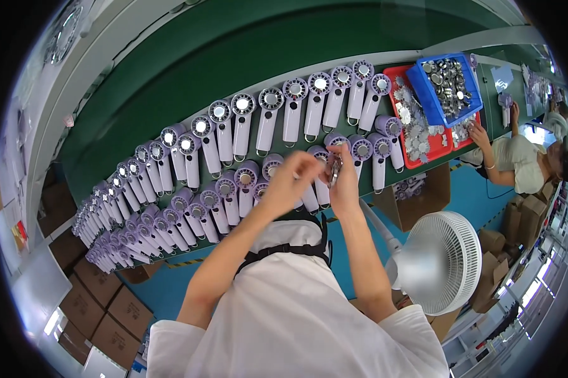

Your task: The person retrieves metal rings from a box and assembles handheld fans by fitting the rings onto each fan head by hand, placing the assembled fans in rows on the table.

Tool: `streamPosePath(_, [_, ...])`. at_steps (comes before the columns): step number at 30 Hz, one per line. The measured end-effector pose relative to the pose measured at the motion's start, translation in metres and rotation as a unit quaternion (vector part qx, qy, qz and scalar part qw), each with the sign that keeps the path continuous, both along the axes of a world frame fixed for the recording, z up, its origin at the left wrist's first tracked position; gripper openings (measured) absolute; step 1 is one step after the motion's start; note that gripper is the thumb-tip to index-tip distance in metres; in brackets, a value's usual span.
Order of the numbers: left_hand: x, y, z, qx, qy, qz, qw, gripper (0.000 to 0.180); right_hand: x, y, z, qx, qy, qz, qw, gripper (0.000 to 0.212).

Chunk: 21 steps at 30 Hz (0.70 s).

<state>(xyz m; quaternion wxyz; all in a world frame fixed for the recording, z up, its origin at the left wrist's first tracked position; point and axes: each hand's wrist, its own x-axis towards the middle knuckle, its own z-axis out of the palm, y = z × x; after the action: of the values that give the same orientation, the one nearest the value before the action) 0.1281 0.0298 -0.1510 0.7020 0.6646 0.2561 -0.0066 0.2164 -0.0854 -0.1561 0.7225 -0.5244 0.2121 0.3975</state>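
Note:
In front of my waist, at the near edge of the green bench, both my hands are close together. My right hand (345, 189) is closed around several small round silver metal caps (334, 171). Just left of it is my left hand (291, 181), its fingers curled together and slightly blurred; what they pinch, if anything, is too small to make out. Under and around my hands lie light purple handheld fans (246, 179) in the near row. A farther row of handheld fans (294, 94) has bright silver centres on many heads.
A blue bin (424, 94) of silver caps sits on a red tray (416, 162) holding pale, toothed pieces at the right. A white standing fan (444, 264) is beside my right arm. A co-worker's hand (479, 134) reaches the tray. An open cardboard box (422, 205) stands below.

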Motion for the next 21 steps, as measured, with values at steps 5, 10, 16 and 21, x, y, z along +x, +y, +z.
streamPosePath(5, [-0.003, -0.012, 0.006, 0.118, -0.07, -0.006, 0.99, 0.016, -0.004, 0.014, -0.005, 0.011, -0.039, 0.005, 0.999, 0.023])
streamPosePath(10, [-0.007, 0.002, -0.004, 0.141, -0.042, 0.052, 0.988, 0.014, -0.015, 0.021, 0.002, -0.01, -0.063, 0.011, 0.998, 0.019])
streamPosePath(16, [-0.012, -0.009, -0.007, -0.097, -0.026, 0.105, 0.989, 0.014, -0.018, 0.038, 0.021, -0.087, -0.127, 0.041, 0.987, 0.017])
streamPosePath(21, [-0.012, 0.017, 0.002, 0.293, -0.074, -0.002, 0.953, 0.022, -0.001, 0.015, -0.012, -0.051, -0.128, 0.037, 0.99, 0.017])
